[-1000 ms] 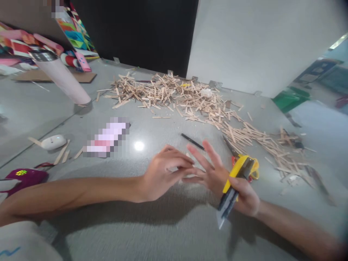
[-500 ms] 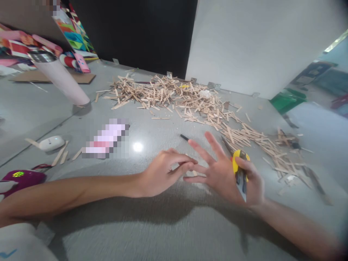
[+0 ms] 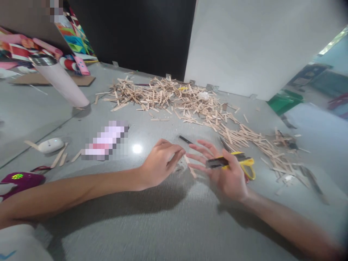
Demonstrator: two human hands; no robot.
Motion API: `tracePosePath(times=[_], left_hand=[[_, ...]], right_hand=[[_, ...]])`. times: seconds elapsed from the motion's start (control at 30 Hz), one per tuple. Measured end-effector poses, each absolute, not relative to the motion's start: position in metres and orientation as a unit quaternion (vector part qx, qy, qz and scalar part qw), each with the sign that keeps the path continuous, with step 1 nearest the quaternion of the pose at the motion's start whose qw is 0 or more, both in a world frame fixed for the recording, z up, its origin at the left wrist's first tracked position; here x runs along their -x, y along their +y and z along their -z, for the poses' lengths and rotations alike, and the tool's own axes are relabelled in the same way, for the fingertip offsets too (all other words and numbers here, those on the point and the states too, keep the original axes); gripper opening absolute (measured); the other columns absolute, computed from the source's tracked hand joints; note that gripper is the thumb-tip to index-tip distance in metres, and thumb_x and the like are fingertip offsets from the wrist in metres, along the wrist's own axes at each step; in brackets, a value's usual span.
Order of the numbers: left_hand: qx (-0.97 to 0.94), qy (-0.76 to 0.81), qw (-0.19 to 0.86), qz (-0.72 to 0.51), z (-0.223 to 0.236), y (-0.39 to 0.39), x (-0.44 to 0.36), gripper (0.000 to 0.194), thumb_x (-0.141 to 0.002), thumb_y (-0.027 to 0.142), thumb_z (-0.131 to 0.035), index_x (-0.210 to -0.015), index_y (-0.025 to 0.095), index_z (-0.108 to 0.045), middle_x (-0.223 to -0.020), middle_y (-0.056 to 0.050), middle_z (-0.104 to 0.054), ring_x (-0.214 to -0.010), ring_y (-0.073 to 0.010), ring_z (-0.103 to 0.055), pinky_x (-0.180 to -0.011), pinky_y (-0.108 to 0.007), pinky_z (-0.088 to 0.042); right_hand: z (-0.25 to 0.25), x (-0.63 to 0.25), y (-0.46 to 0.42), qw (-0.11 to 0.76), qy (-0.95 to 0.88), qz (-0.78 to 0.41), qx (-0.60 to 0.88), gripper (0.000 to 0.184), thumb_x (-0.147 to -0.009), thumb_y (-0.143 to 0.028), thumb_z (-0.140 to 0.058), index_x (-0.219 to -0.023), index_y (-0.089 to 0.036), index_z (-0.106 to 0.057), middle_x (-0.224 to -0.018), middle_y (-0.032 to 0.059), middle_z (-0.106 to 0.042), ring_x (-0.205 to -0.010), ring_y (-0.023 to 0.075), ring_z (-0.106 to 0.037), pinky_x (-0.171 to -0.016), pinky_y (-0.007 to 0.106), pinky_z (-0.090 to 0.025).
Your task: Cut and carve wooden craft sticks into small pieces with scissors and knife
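My left hand [image 3: 160, 163] is held over the table with thumb and fingertips pinched together. Whether anything small sits in that pinch is hidden. A thin wooden stick [image 3: 191, 168] shows just beyond the fingertips, between both hands. My right hand [image 3: 228, 174] is palm up, its fingers loosely stretched out to the left and blurred. Its thumb presses a yellow-and-black utility knife [image 3: 217, 162] against the palm, the black end pointing left. Behind this hand lies a tool with a dark pointed tip and a yellow loop handle [image 3: 249, 172], partly covered. A black pen-like rod [image 3: 185, 139] lies beyond the fingers.
A long heap of wooden sticks [image 3: 157, 94] spreads across the back and right of the table. To the left are a phone-like blurred item [image 3: 106, 141], a pale pink bottle [image 3: 65, 83], a white case [image 3: 51, 145] and a purple object [image 3: 24, 177]. Upright panels [image 3: 225, 47] stand behind.
My hands have drawn apart; the left fingertips no longer touch the right fingers. The right hand has shifted left and turned, swinging the knife from pointing down toward me to pointing left.
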State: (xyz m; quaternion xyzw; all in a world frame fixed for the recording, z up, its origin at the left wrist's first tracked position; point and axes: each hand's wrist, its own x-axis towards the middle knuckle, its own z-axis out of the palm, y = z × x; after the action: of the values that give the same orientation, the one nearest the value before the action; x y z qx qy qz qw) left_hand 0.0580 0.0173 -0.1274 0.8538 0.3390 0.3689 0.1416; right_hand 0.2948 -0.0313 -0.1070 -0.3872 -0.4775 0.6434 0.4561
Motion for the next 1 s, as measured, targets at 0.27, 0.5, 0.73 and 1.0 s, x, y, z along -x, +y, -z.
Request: tracePosePath(times=[0.27,0.5,0.73,1.0], left_hand=[[-0.925,0.265,0.156,-0.224,0.157,-0.004,-0.067,0.025,-0.116,0.022,-0.045,-0.117,0.017,-0.069,-0.119,-0.010,-0.077,-0.116,-0.0265,-0.070,-0.102,-0.043,-0.054],[-0.954,0.242,0.049,-0.169,0.178,-0.014,-0.063,0.038,-0.114,0.034,-0.048,-0.145,0.017,-0.061,-0.154,-0.021,-0.060,-0.146,-0.0393,-0.052,-0.117,-0.060,-0.046],[-0.954,0.246,0.015,-0.174,0.184,-0.016,-0.064,0.044,-0.116,0.037,-0.046,-0.153,0.017,-0.058,-0.155,-0.023,-0.059,-0.148,-0.0431,-0.051,-0.124,-0.069,-0.035],[-0.962,0.229,0.017,-0.151,0.182,-0.015,-0.065,0.050,-0.116,0.035,-0.042,-0.158,0.011,-0.053,-0.155,-0.027,-0.057,-0.149,-0.0454,-0.049,-0.122,-0.071,-0.040]], right_hand=[[0.133,-0.309,-0.010,0.393,-0.558,-0.457,0.571,0.029,-0.103,-0.054,-0.064,-0.096,-0.026,-0.066,-0.064,-0.0023,-0.063,-0.052,0.0159,-0.056,-0.046,0.026,-0.041],[0.138,-0.311,-0.009,0.305,-0.604,-0.494,0.546,0.042,-0.106,-0.063,-0.062,-0.113,-0.023,-0.074,-0.082,0.0050,-0.081,-0.059,0.0177,-0.072,-0.057,0.030,-0.057],[0.138,-0.311,-0.013,0.314,-0.706,-0.356,0.526,0.024,-0.100,-0.038,-0.072,-0.081,-0.024,-0.066,-0.072,0.0004,-0.071,-0.064,0.0175,-0.063,-0.062,0.032,-0.049],[0.140,-0.309,-0.014,0.316,-0.741,-0.294,0.514,0.021,-0.100,-0.027,-0.066,-0.080,-0.023,-0.068,-0.070,-0.0002,-0.071,-0.061,0.0148,-0.062,-0.061,0.029,-0.046]])
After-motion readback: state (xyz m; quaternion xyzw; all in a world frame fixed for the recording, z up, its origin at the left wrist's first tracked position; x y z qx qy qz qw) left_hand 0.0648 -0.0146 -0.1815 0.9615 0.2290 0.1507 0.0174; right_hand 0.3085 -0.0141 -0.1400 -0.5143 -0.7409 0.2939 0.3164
